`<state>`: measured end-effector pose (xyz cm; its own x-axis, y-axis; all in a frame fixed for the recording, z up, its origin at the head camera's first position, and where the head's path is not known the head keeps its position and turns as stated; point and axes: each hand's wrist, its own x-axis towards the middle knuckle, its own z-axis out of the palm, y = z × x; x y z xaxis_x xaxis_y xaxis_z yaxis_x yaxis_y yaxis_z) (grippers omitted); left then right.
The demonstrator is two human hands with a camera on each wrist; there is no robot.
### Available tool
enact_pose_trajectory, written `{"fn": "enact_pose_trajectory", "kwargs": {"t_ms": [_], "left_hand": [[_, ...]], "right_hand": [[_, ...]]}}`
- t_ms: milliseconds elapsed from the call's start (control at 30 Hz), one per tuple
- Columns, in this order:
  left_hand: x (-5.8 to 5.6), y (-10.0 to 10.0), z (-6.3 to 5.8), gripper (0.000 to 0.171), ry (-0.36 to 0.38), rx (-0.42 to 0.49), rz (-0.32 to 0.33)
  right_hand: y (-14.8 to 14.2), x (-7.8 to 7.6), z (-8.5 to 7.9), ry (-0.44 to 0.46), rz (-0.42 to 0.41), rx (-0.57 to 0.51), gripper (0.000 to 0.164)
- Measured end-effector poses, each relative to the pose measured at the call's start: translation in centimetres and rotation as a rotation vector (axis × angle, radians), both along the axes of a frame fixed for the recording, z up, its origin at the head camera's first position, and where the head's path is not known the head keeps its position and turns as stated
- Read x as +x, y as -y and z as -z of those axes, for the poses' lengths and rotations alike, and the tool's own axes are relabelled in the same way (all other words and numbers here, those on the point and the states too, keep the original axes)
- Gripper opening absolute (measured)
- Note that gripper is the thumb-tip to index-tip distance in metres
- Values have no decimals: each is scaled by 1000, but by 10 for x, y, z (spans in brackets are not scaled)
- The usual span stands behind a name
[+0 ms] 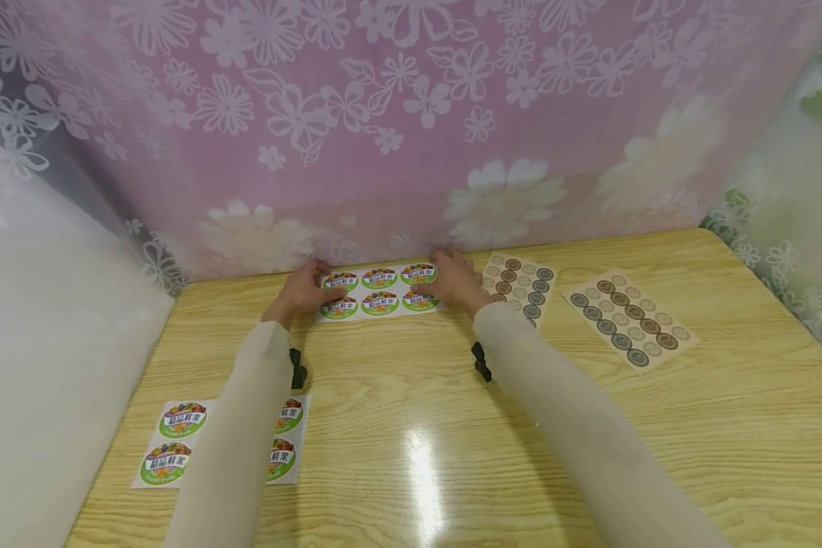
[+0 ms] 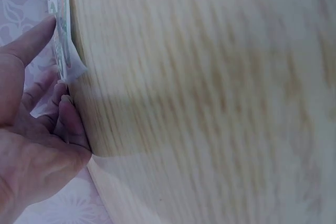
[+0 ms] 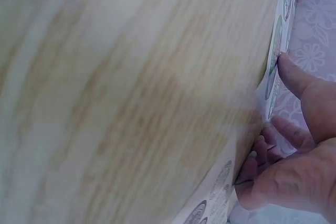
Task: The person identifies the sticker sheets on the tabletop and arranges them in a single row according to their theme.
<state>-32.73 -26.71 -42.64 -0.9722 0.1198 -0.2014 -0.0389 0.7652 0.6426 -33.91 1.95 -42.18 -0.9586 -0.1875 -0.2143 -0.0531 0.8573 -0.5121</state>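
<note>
A white sheet of round fruit-label stickers (image 1: 380, 292) lies at the table's far edge, in rows of green, white and red labels. My left hand (image 1: 303, 291) grips its left end, thumb over the labels and fingers around the side edge. At the other end my right hand (image 1: 456, 283) holds the sheet the same way. In the left wrist view a corner of the sheet (image 2: 76, 66) stands up a little from the wood beside the curled fingers. The right wrist view shows the right thumb (image 3: 296, 74) on a label near the sheet's edge.
Another fruit-label sheet (image 1: 163, 464) lies at the near left, partly covered by the left sleeve. Right of the hands are two beige sheets of round brown and grey stickers, one (image 1: 520, 283) partly behind the right forearm, the other (image 1: 630, 318) farther right. A pink flowered cloth (image 1: 383, 183) hangs behind the table.
</note>
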Motion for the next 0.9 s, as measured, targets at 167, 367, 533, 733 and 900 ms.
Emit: {"fn": "enact_pose_trajectory", "kwargs": {"t_ms": [167,367,533,733,900], "left_hand": [[1,-2,-3,55,6,12,-5],[1,-3,-2,51,9,20,-20],[0,-4,0,58,4,-9,-32],[1,-6,-2,58,26,-26,-46],[1,-7,-4,56,33,-27,-58]], "right_hand": [[0,1,-6,26,1,-10,75],[1,2,-12,34,-8,-32,86],[3,3,-12,42,13,-54,88],[4,1,-8,29,6,-10,89],[5,-1,-8,22,1,20,87]]}}
